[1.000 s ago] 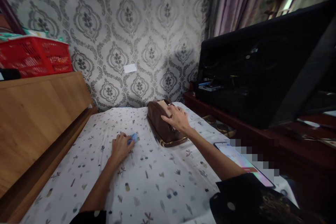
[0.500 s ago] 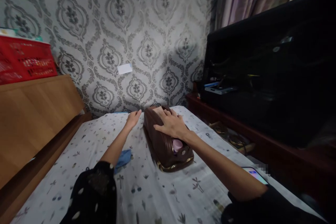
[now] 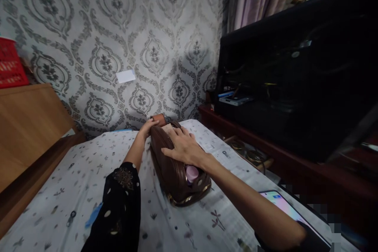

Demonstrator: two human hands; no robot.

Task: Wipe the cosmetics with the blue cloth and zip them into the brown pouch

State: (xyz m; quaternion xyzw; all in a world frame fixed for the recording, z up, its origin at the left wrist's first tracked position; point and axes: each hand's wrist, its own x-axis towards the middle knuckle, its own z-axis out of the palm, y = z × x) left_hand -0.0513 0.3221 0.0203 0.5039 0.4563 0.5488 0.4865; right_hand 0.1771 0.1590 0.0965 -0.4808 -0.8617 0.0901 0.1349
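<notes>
A dark brown leather bag [image 3: 165,171] with a gold zip lies on the patterned sheet, its top partly unzipped. My right hand [image 3: 184,147] rests across its top, fingers spread over the opening, beside a beige item [image 3: 167,128] that pokes out. A pink round-topped item [image 3: 192,173] shows in the near end of the opening. At the bag's far end, my left hand [image 3: 147,127] has its fingers closed on a tan leather-like piece [image 3: 158,119]; whether this is a handle or a separate thing I cannot tell.
A phone [image 3: 283,204] with a lit screen lies under my right forearm. Blue cloth [image 3: 94,214] shows beside my left sleeve. A wooden headboard-like panel [image 3: 32,126] and red basket [image 3: 12,63] stand left; a large black screen [image 3: 280,86] stands right.
My left hand has moved from beside the bag to its far end and taken hold of the tan piece, which now stands higher. My right hand stays on the bag. The view has shifted right.
</notes>
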